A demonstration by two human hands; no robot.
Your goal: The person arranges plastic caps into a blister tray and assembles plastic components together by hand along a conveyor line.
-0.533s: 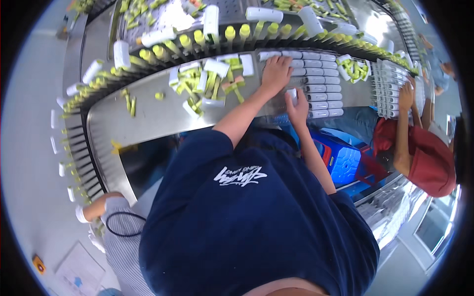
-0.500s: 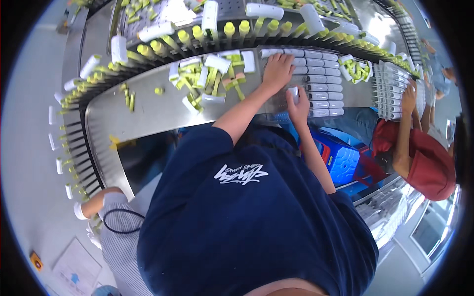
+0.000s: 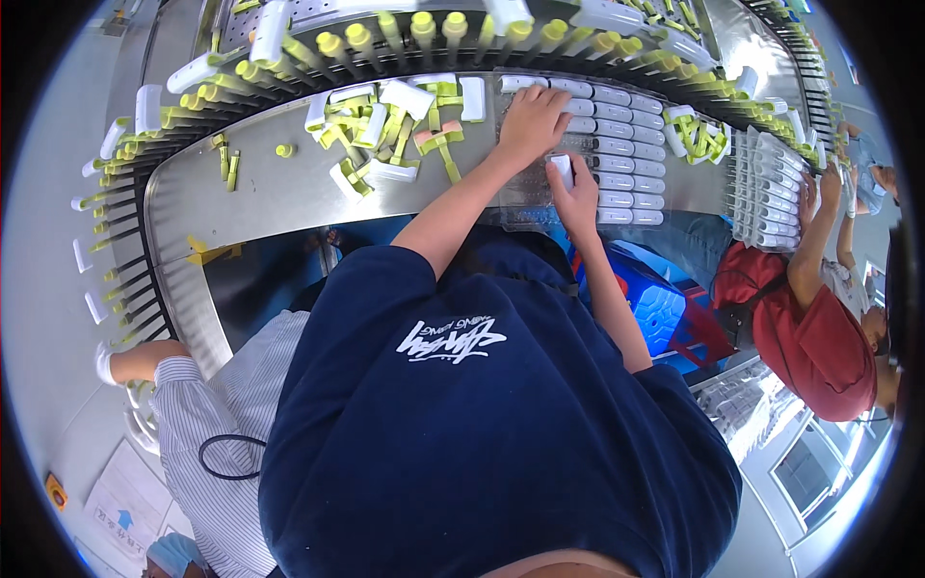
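Observation:
A clear plastic tray (image 3: 520, 218) lies on the metal table, holding rows of smooth white oblong casings (image 3: 614, 164). Its lower left part, beside my right wrist, holds no casings. My left hand (image 3: 533, 123) reaches over the tray's upper left part, fingers stretched out over the casings there; whether they grip one is hidden. Lower down, my right hand (image 3: 578, 200) has its thumb and fingers closed around a single white casing (image 3: 560, 170), held tilted just above the tray.
A pile of yellow-green holders with white casings (image 3: 385, 125) lies left of the tray. More holders (image 3: 696, 135) lie to its right, before stacked trays (image 3: 766, 193). A conveyor with yellow-tipped pegs (image 3: 424, 27) curves behind. Co-workers stand on the right (image 3: 814, 328) and left (image 3: 226, 405).
My view has shifted slightly. The white pieces on the conveyor have moved left. Both hands stay at about the same places over the tray, the right still holding its casing.

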